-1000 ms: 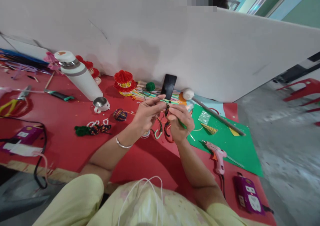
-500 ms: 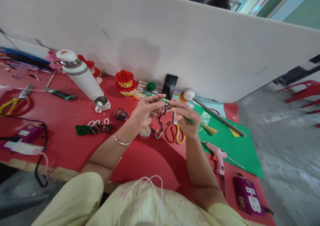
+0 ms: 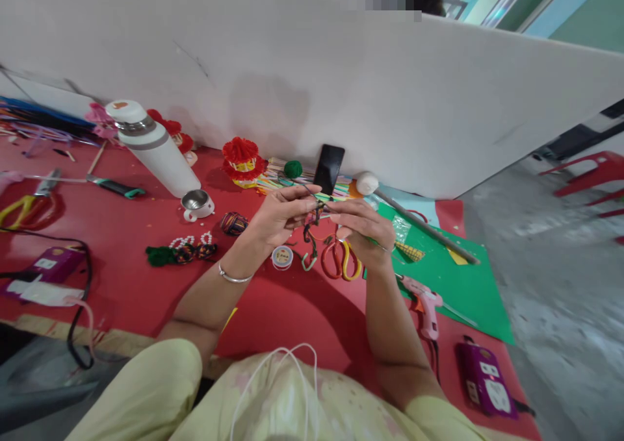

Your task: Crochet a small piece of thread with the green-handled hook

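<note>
Over the middle of the red table, my left hand (image 3: pixel 279 215) pinches a small piece of dark crochet yarn work (image 3: pixel 318 212), part of which hangs below the fingers. My right hand (image 3: pixel 369 230) is closed on a slim crochet hook (image 3: pixel 381 245), whose tip meets the yarn between the hands. A dark strand runs by my left fingertips, near a green yarn ball (image 3: pixel 293 169). Beneath the hands lie scissors (image 3: pixel 351 262) with red and yellow handles, a small round spool (image 3: pixel 282 257) and a pale green hook-shaped piece (image 3: pixel 309 263).
A white bottle (image 3: pixel 156 152), a steel-lined cup (image 3: pixel 197 204), a multicolour yarn ball (image 3: pixel 233 223) and beaded yarn pieces (image 3: pixel 185 251) are on the left. A phone (image 3: pixel 329 168) leans on the white partition (image 3: pixel 390 97). Rightward lie a pink glue gun (image 3: pixel 426 304) and purple power box (image 3: pixel 487 379).
My right hand has turned slightly and shifted a little to the right, and the crochet hook's angle has changed. My left hand still pinches the yarn work.
</note>
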`<state>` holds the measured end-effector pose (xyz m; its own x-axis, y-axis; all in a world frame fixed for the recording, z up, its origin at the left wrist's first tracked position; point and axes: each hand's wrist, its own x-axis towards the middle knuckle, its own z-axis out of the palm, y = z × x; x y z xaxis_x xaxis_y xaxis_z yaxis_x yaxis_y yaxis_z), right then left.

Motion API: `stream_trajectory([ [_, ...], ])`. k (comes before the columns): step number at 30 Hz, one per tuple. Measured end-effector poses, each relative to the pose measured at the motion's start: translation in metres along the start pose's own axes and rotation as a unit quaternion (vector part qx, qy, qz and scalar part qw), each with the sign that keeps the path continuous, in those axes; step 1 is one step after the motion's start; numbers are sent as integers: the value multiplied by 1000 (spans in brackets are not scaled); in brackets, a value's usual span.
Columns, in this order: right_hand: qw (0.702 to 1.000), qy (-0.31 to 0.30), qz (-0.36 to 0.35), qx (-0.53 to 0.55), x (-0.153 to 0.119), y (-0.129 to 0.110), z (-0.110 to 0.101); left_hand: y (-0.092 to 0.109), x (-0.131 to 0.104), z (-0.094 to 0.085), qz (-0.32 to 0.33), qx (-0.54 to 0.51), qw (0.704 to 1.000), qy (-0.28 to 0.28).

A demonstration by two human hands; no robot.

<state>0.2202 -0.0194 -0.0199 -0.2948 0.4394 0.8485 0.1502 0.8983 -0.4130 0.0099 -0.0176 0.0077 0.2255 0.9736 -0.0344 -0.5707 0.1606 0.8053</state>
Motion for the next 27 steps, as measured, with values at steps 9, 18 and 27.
stream_trajectory([
  [9,991,106,-35,-76,-11,-1,33,-10,-1,4,-29,-65,997,-11],
  [18,988,77,-66,-117,-12,4,28,-1,0,0,-88,-76,993,-17],
  [27,991,92,1,-96,-7,-2,30,-15,0,8,159,50,985,43],
])
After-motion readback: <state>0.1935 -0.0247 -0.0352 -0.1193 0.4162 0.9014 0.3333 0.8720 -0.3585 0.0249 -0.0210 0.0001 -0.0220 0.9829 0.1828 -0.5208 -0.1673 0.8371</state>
